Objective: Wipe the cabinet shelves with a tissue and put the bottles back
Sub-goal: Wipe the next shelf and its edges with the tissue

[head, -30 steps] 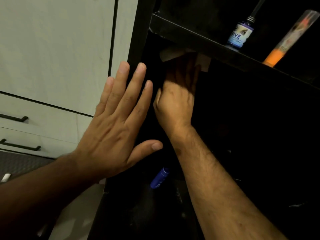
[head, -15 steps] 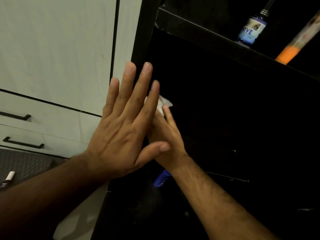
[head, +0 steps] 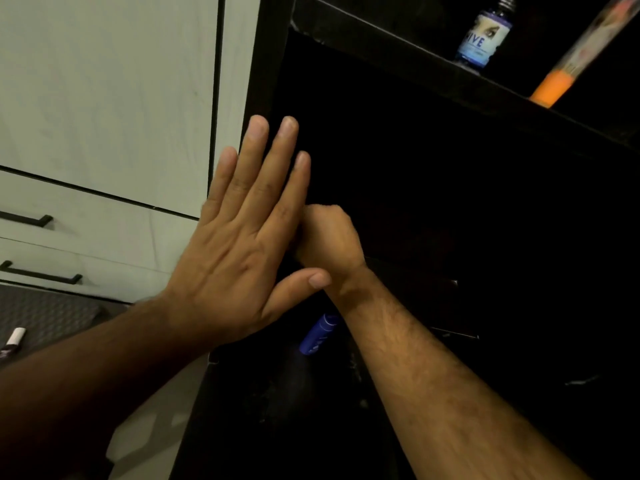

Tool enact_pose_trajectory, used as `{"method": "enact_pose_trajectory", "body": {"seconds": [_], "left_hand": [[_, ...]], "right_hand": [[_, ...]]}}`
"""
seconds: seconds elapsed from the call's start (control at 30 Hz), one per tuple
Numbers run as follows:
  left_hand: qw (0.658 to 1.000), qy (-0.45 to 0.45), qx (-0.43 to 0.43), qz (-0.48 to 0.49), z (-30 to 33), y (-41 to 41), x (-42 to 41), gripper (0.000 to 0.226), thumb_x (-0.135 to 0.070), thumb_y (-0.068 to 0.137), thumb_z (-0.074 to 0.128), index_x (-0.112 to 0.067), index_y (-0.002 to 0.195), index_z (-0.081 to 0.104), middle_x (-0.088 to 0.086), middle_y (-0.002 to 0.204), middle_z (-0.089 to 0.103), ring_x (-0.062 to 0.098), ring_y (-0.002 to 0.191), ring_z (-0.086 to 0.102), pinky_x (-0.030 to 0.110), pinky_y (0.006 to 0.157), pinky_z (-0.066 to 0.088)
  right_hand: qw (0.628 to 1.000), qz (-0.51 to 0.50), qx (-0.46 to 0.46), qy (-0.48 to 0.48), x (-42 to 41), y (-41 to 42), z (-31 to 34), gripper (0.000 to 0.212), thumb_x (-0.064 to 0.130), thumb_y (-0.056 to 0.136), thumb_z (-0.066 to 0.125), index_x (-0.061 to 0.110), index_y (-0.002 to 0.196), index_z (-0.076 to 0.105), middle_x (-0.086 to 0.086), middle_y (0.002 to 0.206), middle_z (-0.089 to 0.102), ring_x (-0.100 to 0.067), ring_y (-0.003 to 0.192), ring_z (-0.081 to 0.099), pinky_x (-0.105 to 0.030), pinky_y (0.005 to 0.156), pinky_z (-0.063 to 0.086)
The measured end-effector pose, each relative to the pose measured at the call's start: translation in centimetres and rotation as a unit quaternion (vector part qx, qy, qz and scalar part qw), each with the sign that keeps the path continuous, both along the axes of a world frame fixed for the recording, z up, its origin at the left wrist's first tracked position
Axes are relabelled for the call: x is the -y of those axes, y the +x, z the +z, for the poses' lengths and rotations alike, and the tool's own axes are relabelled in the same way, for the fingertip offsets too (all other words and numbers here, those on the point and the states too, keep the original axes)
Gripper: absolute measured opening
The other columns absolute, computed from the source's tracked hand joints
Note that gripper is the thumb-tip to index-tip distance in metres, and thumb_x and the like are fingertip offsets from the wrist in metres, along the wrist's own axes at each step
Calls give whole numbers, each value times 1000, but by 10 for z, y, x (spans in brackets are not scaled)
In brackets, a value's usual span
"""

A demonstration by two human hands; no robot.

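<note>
My left hand [head: 242,244] lies flat and open, fingers straight, against the front edge of the dark cabinet [head: 266,81]. My right hand [head: 329,237] reaches into the dark compartment just behind it. Its knuckles are rounded and its fingers curl out of sight behind my left hand, so the tissue is hidden. A blue bottle [head: 317,336] lies tilted on the lower shelf under my right wrist. On the upper shelf [head: 398,46] stand a blue-labelled bottle [head: 483,39] and a tube with an orange cap [head: 568,71].
White cabinet fronts [head: 104,98] with black drawer handles [head: 41,275] fill the left. Below them lies a grey textured mat [head: 45,313] with a small white-tipped item [head: 12,342]. The cabinet's inside is very dark.
My right hand came down from under the upper shelf to mid-compartment and curled. The tissue seen at its fingertips half a second ago is now out of sight. My left hand stays flat.
</note>
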State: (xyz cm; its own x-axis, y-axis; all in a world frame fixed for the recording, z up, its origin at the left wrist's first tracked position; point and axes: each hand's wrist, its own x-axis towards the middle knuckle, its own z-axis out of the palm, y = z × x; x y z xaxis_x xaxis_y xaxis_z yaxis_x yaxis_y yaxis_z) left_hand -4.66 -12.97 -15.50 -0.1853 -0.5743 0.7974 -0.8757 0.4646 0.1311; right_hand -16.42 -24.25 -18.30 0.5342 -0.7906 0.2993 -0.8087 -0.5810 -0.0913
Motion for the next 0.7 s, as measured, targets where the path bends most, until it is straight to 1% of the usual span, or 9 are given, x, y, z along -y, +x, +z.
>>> {"method": "enact_pose_trajectory", "body": {"seconds": [0.07,0.1,0.2,0.3,0.37,0.43,0.53,0.6,0.7], "left_hand": [[1000,0,3,-2,-1,0,-1,85,-60,97,20,8,148,12,30,156,7,32,146,-9,48,120,-4],[1000,0,5,-4,-1,-1,-2,85,-60,97,20,8,148,12,29,156,7,32,146,-9,48,120,-4],[1000,5,12,-12,-3,-3,-4,85,-59,97,22,8,148,13,30,156,8,32,146,-8,47,120,-3],[1000,10,8,-22,-3,-4,-5,84,-58,97,23,8,148,14,31,156,9,32,146,-8,48,120,-2],[1000,10,8,-25,-4,-5,-5,84,-58,98,23,8,148,14,31,156,8,32,146,-8,48,120,-2],[999,12,8,-32,-6,-8,-4,84,-59,97,23,9,148,15,30,156,9,32,146,-7,48,120,-1],[999,19,7,-50,-7,-20,-2,85,-60,97,21,8,147,16,29,156,8,31,146,-7,47,120,0],[998,22,7,-62,-8,-30,0,84,-60,97,21,8,147,15,27,156,7,31,147,-5,46,121,0],[997,29,9,-70,-10,-41,3,83,-59,98,23,7,148,15,29,156,8,33,147,-3,47,121,1]], "right_hand": [[995,-79,49,-40,-5,-18,5,7,21,85,62,17,79,64,-3,75,67,-27,72,66,-29,58,50],[989,-124,65,-56,-10,-28,11,8,24,85,63,17,83,66,-4,77,69,-29,75,67,-27,59,48],[955,-222,152,-125,-14,-57,39,14,34,84,67,22,91,72,-4,84,72,-29,83,67,-30,65,48],[905,-237,302,-180,-4,-73,59,14,25,81,68,20,92,75,2,85,73,-18,81,67,-21,73,46],[894,-209,348,-192,3,-70,55,16,20,77,66,15,89,76,-2,81,72,-19,77,66,-21,75,47],[912,-163,321,-199,5,-60,44,13,20,76,69,11,84,74,-7,78,68,-23,73,64,-27,71,47],[947,-84,258,-172,0,-48,21,7,16,78,74,10,79,70,-8,80,63,-20,70,60,-22,65,41],[968,-37,201,-144,-6,-47,7,6,13,82,70,8,79,67,-8,82,60,-20,68,60,-23,64,46],[989,-48,130,-54,-8,-54,-9,11,18,89,59,8,91,63,-6,88,61,-24,74,62,-40,66,55]]}}
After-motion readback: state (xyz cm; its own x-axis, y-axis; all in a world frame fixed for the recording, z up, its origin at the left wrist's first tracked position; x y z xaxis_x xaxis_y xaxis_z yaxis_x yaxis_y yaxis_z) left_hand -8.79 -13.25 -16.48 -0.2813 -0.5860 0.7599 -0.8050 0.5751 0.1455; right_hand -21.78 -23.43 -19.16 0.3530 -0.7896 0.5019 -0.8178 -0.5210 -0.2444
